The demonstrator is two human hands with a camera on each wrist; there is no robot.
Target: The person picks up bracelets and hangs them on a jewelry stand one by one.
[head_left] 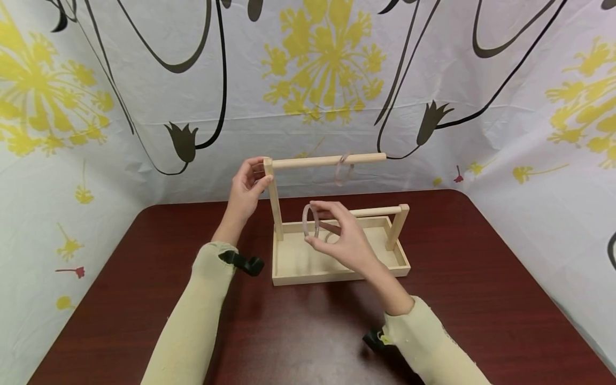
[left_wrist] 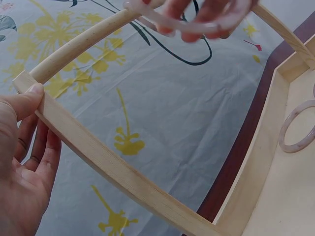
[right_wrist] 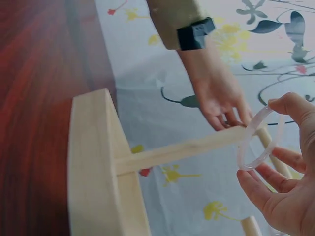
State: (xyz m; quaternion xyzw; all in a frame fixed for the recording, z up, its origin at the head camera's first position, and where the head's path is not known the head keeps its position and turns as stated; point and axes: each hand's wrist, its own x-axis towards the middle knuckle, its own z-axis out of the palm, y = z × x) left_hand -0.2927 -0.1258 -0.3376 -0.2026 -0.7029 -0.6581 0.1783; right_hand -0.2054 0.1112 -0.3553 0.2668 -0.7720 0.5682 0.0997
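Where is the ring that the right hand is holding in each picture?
Head: the held ring is near the middle, at the right hand's fingertips.
Left wrist: at the top edge, partly cut off.
Right wrist: right of centre.
Shared landmark: the left hand gripping the wooden post.

Looks bright in the head view, with dull glare on the tabletop (head_left: 298, 326) and soft shadow by the tray (head_left: 313, 278); looks dimmer in the left wrist view, blurring the right grip (left_wrist: 211, 11).
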